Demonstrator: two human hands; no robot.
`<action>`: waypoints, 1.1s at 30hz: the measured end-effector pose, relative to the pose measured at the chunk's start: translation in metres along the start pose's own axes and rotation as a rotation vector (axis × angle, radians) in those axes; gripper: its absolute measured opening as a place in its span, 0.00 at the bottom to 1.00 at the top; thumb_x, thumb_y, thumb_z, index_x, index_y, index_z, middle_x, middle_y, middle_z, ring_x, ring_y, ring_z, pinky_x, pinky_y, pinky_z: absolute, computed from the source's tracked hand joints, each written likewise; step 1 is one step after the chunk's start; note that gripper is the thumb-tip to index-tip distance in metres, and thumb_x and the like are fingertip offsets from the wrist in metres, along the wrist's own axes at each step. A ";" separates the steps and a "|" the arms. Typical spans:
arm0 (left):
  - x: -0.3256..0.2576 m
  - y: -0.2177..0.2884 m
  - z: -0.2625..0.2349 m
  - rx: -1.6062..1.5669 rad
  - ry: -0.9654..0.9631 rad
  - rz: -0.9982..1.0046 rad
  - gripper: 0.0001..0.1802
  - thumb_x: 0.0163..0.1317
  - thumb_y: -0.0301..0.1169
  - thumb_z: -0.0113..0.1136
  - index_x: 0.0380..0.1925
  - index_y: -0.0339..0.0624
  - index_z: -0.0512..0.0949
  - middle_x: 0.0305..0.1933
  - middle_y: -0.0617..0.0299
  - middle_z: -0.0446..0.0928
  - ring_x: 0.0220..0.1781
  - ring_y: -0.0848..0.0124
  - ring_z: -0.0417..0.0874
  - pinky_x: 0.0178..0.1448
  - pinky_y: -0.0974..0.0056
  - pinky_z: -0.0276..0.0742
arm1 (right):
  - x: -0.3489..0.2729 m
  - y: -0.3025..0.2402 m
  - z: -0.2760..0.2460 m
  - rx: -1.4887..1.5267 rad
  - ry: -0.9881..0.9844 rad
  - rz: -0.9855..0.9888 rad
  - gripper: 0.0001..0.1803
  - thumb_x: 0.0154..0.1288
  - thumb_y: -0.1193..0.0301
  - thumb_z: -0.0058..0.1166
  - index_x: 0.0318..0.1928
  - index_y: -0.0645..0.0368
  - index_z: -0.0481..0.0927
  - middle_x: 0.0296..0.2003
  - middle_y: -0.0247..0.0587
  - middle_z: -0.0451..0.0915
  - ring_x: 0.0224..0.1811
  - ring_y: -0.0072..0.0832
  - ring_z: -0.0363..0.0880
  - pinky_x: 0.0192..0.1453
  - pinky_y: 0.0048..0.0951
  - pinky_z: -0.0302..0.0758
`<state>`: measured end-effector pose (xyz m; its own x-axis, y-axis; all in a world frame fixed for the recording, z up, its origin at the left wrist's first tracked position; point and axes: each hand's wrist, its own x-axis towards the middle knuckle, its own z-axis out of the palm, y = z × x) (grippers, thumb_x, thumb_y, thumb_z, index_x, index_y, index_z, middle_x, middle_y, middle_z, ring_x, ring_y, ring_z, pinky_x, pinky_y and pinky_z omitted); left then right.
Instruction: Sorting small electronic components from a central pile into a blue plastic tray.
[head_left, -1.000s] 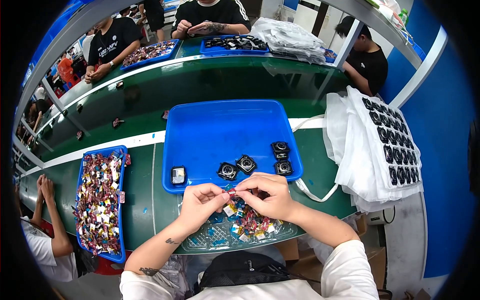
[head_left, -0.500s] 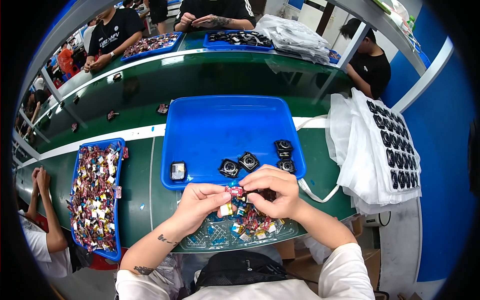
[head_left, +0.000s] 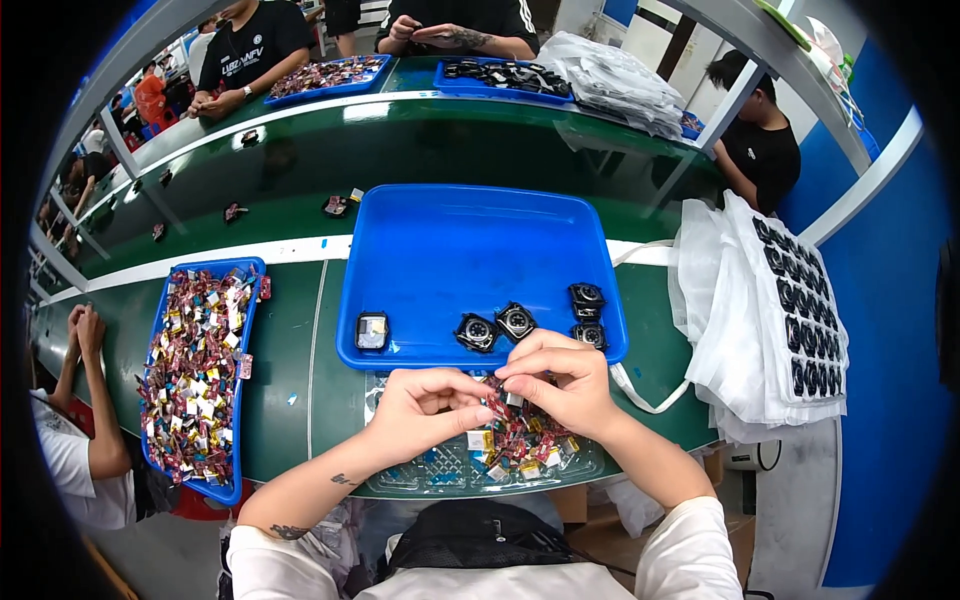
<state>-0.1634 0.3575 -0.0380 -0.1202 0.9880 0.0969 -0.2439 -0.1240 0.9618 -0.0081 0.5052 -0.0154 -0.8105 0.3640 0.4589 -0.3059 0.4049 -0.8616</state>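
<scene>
Over a clear plastic tray [head_left: 440,480] heaped with red circuit boards [head_left: 520,440] and small white-and-yellow battery cells, my two hands meet almost fingertip to fingertip. My left hand [head_left: 428,412] pinches a small red circuit board [head_left: 493,400], mostly covered by the fingers. Thumb and forefinger of my right hand [head_left: 562,385] are pressed together right beside it; what they grip is hidden. Just beyond, a blue tray [head_left: 470,250] holds several black watch cases [head_left: 516,321] along its near and right sides, plus one case [head_left: 372,331] with a pale square face at its left.
A blue tray [head_left: 240,440] piled with circuit boards stands left, near another person's hands [head_left: 88,330]. White sheets with a black-parts tray [head_left: 800,310] lie right. Across the green conveyor belt [head_left: 300,180], which carries scattered parts, other people work. Metal posts [head_left: 860,185] frame the bench.
The view has shifted, so the bench sits further right. My left fingers have curled further over the circuit board, and the fingertips of both hands have come closer together.
</scene>
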 end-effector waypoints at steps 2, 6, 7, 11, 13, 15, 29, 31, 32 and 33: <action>-0.001 -0.001 -0.003 0.195 -0.047 0.187 0.08 0.55 0.20 0.64 0.36 0.33 0.77 0.39 0.56 0.78 0.45 0.74 0.80 0.50 0.68 0.78 | -0.002 -0.002 0.002 0.069 -0.035 0.084 0.07 0.53 0.82 0.63 0.35 0.65 0.84 0.29 0.41 0.80 0.30 0.23 0.77 0.32 0.20 0.71; -0.001 0.002 0.007 -0.138 -0.046 -0.001 0.10 0.57 0.19 0.61 0.39 0.33 0.74 0.36 0.57 0.79 0.40 0.74 0.81 0.46 0.70 0.79 | -0.004 -0.001 -0.001 0.098 -0.073 0.060 0.08 0.50 0.85 0.62 0.34 0.66 0.83 0.30 0.42 0.80 0.31 0.23 0.77 0.33 0.20 0.72; 0.000 0.003 0.007 -0.138 -0.045 -0.001 0.10 0.57 0.19 0.61 0.39 0.33 0.74 0.36 0.57 0.79 0.40 0.74 0.81 0.46 0.70 0.79 | -0.003 0.000 0.000 0.099 -0.074 0.060 0.08 0.50 0.85 0.62 0.34 0.66 0.83 0.30 0.42 0.80 0.31 0.23 0.77 0.33 0.20 0.72; 0.002 0.006 0.007 -0.116 -0.004 -0.133 0.11 0.59 0.22 0.61 0.41 0.32 0.74 0.31 0.61 0.78 0.34 0.78 0.80 0.41 0.74 0.78 | -0.003 0.000 0.001 0.060 -0.040 0.014 0.09 0.48 0.87 0.60 0.33 0.66 0.83 0.34 0.42 0.80 0.31 0.22 0.78 0.34 0.20 0.73; 0.000 0.004 0.006 -0.061 0.046 -0.094 0.09 0.59 0.24 0.62 0.38 0.32 0.76 0.31 0.63 0.78 0.34 0.79 0.79 0.40 0.74 0.77 | 0.000 0.000 0.001 0.028 -0.075 0.028 0.09 0.48 0.87 0.60 0.32 0.66 0.83 0.33 0.42 0.80 0.32 0.22 0.78 0.35 0.20 0.73; -0.001 -0.001 0.009 -0.041 0.084 -0.048 0.06 0.60 0.24 0.61 0.36 0.32 0.76 0.31 0.64 0.78 0.34 0.81 0.78 0.39 0.75 0.76 | 0.001 -0.002 0.000 0.031 -0.085 -0.002 0.09 0.48 0.87 0.60 0.32 0.66 0.84 0.32 0.42 0.80 0.32 0.22 0.78 0.34 0.20 0.73; 0.001 -0.005 0.007 0.036 0.095 -0.053 0.07 0.62 0.27 0.61 0.37 0.34 0.80 0.34 0.64 0.80 0.35 0.82 0.78 0.40 0.75 0.75 | -0.006 0.004 0.001 0.536 -0.051 0.346 0.08 0.53 0.87 0.60 0.34 0.68 0.80 0.32 0.45 0.78 0.34 0.27 0.78 0.38 0.23 0.76; 0.001 0.000 0.007 0.014 0.051 -0.084 0.07 0.61 0.27 0.61 0.37 0.34 0.80 0.34 0.64 0.80 0.36 0.81 0.78 0.41 0.74 0.76 | -0.006 0.009 -0.002 0.499 -0.069 0.239 0.07 0.57 0.86 0.57 0.38 0.69 0.79 0.36 0.44 0.78 0.39 0.24 0.79 0.43 0.22 0.77; 0.000 0.001 0.007 -0.017 0.031 -0.072 0.07 0.61 0.27 0.61 0.37 0.34 0.80 0.34 0.63 0.80 0.37 0.81 0.78 0.42 0.74 0.76 | -0.006 0.009 -0.001 0.462 -0.048 0.220 0.07 0.57 0.86 0.57 0.38 0.69 0.79 0.36 0.43 0.78 0.39 0.24 0.79 0.43 0.22 0.77; -0.001 0.003 0.006 -0.048 0.012 -0.059 0.07 0.61 0.26 0.61 0.37 0.33 0.80 0.35 0.63 0.80 0.37 0.80 0.78 0.43 0.73 0.76 | -0.006 0.009 0.000 0.424 -0.028 0.201 0.07 0.58 0.86 0.56 0.38 0.69 0.79 0.37 0.43 0.77 0.39 0.23 0.78 0.43 0.22 0.77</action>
<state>-0.1580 0.3571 -0.0338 -0.1153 0.9926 0.0373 -0.2969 -0.0702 0.9523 -0.0062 0.5067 -0.0263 -0.8859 0.3753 0.2725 -0.3137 -0.0522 -0.9481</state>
